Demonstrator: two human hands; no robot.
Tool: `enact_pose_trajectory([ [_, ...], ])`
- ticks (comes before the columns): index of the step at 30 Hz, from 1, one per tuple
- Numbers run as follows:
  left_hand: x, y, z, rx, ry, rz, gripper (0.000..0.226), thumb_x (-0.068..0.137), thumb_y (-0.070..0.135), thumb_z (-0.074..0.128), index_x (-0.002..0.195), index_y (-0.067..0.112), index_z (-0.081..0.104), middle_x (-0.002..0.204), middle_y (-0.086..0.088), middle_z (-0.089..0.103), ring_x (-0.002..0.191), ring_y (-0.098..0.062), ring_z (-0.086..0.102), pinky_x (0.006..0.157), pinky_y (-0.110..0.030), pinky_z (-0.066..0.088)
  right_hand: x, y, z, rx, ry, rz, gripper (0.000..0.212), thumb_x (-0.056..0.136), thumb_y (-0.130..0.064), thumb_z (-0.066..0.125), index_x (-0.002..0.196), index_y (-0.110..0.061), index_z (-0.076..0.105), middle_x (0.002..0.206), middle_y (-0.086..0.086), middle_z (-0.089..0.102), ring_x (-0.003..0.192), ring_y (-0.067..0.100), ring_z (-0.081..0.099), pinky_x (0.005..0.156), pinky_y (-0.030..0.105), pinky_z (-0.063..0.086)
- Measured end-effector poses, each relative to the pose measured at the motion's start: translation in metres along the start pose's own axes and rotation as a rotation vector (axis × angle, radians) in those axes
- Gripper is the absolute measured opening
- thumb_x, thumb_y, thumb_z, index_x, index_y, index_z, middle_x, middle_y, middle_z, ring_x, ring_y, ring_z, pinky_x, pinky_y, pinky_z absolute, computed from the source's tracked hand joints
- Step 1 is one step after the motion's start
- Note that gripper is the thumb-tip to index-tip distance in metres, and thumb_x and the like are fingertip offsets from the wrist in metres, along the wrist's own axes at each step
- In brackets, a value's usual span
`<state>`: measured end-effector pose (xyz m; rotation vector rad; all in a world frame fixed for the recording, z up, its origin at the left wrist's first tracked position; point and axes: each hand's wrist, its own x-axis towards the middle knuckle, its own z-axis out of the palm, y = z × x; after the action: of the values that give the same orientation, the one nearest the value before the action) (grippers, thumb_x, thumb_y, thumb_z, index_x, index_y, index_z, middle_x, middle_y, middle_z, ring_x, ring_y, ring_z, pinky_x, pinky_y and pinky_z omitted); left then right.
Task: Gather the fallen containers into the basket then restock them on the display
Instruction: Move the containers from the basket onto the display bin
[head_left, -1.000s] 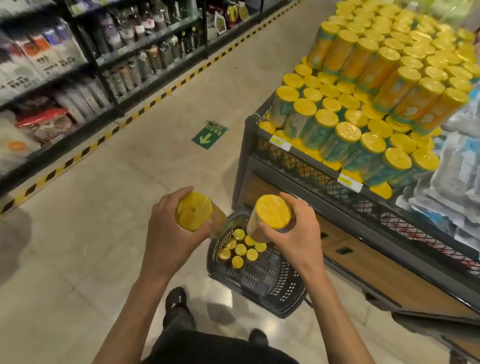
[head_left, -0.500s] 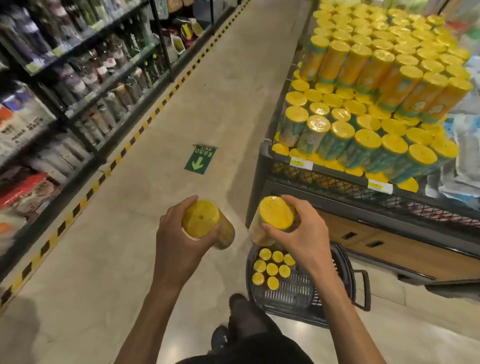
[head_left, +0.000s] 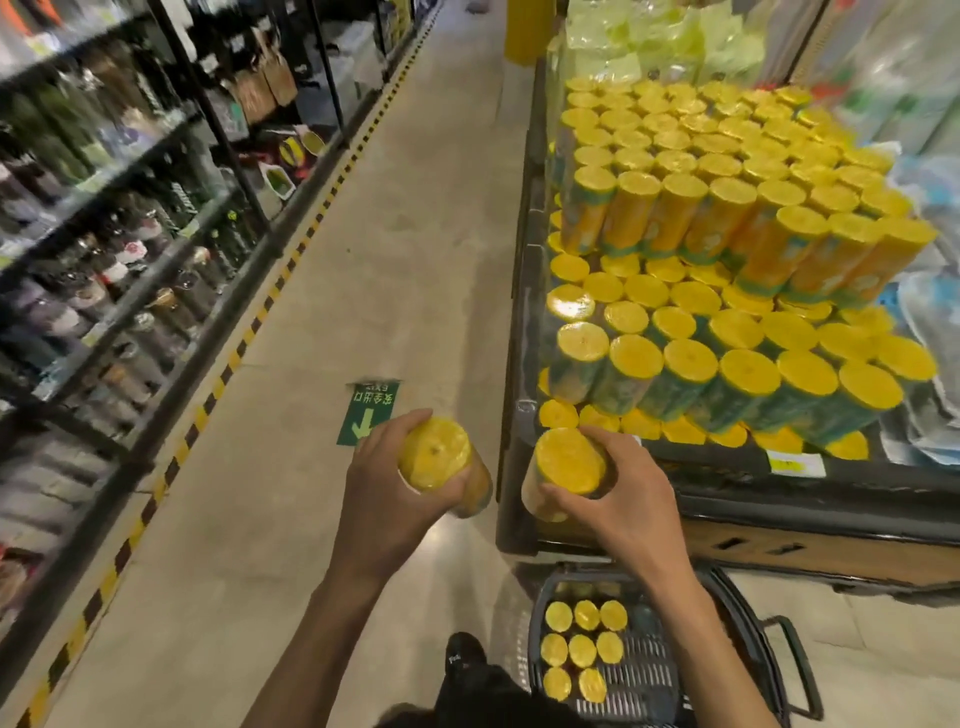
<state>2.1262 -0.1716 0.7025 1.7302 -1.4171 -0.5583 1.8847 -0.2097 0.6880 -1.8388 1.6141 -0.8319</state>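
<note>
My left hand (head_left: 387, 491) grips a yellow-lidded container (head_left: 439, 460) over the aisle floor. My right hand (head_left: 618, 506) grips a second yellow-lidded container (head_left: 563, 465) at the display's front left corner. The black basket (head_left: 748, 634) stands on the floor below my right forearm, with several upright yellow-lidded containers (head_left: 582, 649) in its left half. The display (head_left: 727, 291) to the right holds stepped tiers of the same containers, orange ones on top and green ones lower.
Dark shelving (head_left: 119, 234) full of bottles lines the left side behind a yellow-black floor stripe. A green arrow sticker (head_left: 371, 408) lies on the floor. Wooden drawers (head_left: 810, 551) sit under the display. My shoe (head_left: 462, 657) is beside the basket.
Both hands have risen with their containers toward the display's front left corner. The view has tilted up, so the basket now sits lower in frame.
</note>
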Motion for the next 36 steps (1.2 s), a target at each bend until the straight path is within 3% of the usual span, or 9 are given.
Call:
enact_pose_trajectory([
  [7,0.098,0.010,0.023,0.009,-0.117,0.156,0.066,0.063,0.046,0.076,0.125,0.028,0.057,0.114,0.015,0.053,0.102,-0.003,0.046,0.086,-0.034,0.049,0.054,0.001,-0.007,0.000,0.121,0.113,0.071,0.066,-0.053,0.083,0.129,-0.038,0.053,0.120,-0.018,0.057,0.113,0.006,0.051,0.092,0.030,0.047],
  [11,0.147,0.020,0.040,-0.009,-0.211,0.245,0.069,0.065,0.057,0.068,0.125,0.027,0.057,0.115,0.011,0.056,0.104,-0.014,0.052,0.086,-0.044,0.051,0.079,0.002,-0.015,-0.026,0.204,0.166,0.073,0.066,-0.053,0.082,0.131,-0.032,0.054,0.123,-0.014,0.057,0.117,0.009,0.052,0.093,0.032,0.047],
  [15,0.195,0.035,0.059,-0.030,-0.313,0.308,0.072,0.065,0.062,0.065,0.129,0.031,0.054,0.116,0.016,0.051,0.107,-0.011,0.050,0.090,-0.040,0.049,0.102,0.002,-0.027,-0.024,0.285,0.239,0.075,0.067,-0.054,0.081,0.133,-0.032,0.053,0.120,-0.021,0.049,0.115,0.002,0.046,0.093,0.027,0.044],
  [19,0.246,0.053,0.083,-0.029,-0.433,0.390,0.077,0.064,0.066,0.065,0.132,0.031,0.054,0.118,0.015,0.053,0.109,-0.011,0.051,0.091,-0.038,0.049,0.134,0.003,-0.041,-0.060,0.372,0.303,0.075,0.067,-0.059,0.079,0.131,-0.031,0.053,0.128,-0.015,0.054,0.115,0.005,0.050,0.093,0.032,0.048],
  [23,0.294,0.073,0.110,-0.050,-0.573,0.482,0.072,0.064,0.065,0.066,0.126,0.031,0.056,0.118,0.012,0.053,0.109,-0.007,0.051,0.091,-0.032,0.048,0.173,0.009,-0.059,-0.104,0.405,0.382,0.075,0.069,-0.059,0.079,0.133,-0.031,0.052,0.133,-0.011,0.054,0.119,0.013,0.052,0.094,0.041,0.050],
  [29,0.357,0.103,0.159,-0.007,-0.739,0.680,0.066,0.069,0.043,0.083,0.126,0.023,0.057,0.118,0.007,0.050,0.104,0.006,0.038,0.085,-0.006,0.027,0.226,0.035,-0.083,-0.112,0.428,0.458,0.074,0.069,-0.055,0.081,0.132,-0.028,0.054,0.136,-0.007,0.054,0.122,0.014,0.051,0.092,0.029,0.045],
  [36,0.397,0.129,0.215,0.162,-0.843,0.760,0.076,0.070,0.051,0.081,0.133,0.023,0.052,0.125,0.002,0.047,0.118,-0.014,0.046,0.088,-0.023,0.036,0.274,0.055,-0.116,-0.251,0.343,0.472,0.079,0.065,-0.056,0.083,0.132,-0.025,0.055,0.133,-0.005,0.057,0.118,0.015,0.054,0.092,0.035,0.050],
])
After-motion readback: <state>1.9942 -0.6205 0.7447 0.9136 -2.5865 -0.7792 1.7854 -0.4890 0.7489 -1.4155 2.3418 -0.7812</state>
